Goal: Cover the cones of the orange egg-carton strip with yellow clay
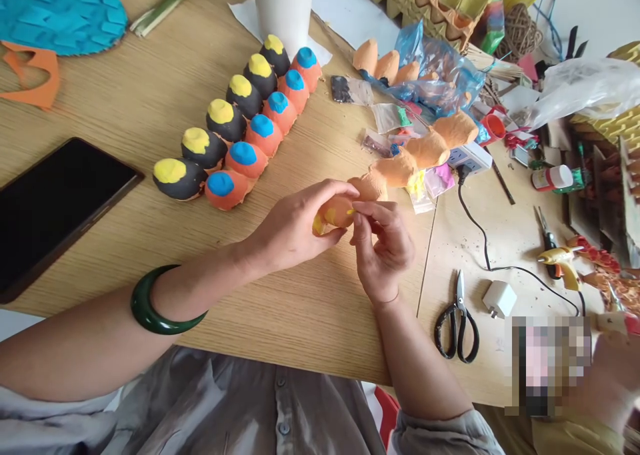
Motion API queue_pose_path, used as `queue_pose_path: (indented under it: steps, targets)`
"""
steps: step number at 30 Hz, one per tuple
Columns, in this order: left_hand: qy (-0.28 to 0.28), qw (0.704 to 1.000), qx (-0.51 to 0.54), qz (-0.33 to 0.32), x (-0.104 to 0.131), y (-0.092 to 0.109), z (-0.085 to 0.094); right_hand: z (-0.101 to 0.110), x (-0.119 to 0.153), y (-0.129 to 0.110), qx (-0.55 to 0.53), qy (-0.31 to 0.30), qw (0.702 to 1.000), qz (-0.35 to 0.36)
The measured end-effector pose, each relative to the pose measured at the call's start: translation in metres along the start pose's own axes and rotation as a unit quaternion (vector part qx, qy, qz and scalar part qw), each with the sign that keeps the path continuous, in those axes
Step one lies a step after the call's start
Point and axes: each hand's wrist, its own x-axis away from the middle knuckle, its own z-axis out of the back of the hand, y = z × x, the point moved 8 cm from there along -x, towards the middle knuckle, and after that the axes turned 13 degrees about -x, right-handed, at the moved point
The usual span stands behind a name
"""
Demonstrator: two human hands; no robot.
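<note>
My left hand (300,225) is closed around the near end of an orange egg-carton strip (395,168), which stretches away to the upper right. Yellow patches show on the cup between its fingers. Against that same cup, my right hand (383,242) pinches a small bit of yellow clay (351,211) between thumb and finger. To the left stands a finished-looking row of orange cups with blue tops (263,126). Beside it runs a row of black cups with yellow tops (220,112).
A dark phone (65,208) lies at left, below a blue textured oval (60,15). A white cup (283,8) stands behind the rows. Scissors (457,322), a white plug (500,298), a power strip (470,158) and a glue gun (563,262) are at right, near another person's arm (610,382).
</note>
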Motion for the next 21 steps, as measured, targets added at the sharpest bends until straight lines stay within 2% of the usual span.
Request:
queue_pose_path:
  steps: [3, 7, 15, 21]
  targets:
    - [0.005, 1.0, -0.01, -0.02, 0.002, 0.002, -0.001, -0.004, -0.002, -0.01, 0.06, -0.019, 0.997, 0.034]
    - [0.001, 0.999, -0.022, -0.038, 0.004, 0.003, -0.003, -0.007, -0.003, -0.015, 0.083, -0.024, 0.995, 0.054]
    - [0.002, 0.997, -0.051, -0.052, 0.007, 0.003, -0.005, -0.012, -0.001, -0.009, 0.087, -0.038, 0.995, 0.038]
    - [-0.038, 0.999, 0.007, -0.029, 0.004, -0.001, -0.007, -0.011, -0.002, -0.004, 0.065, -0.032, 0.997, 0.014]
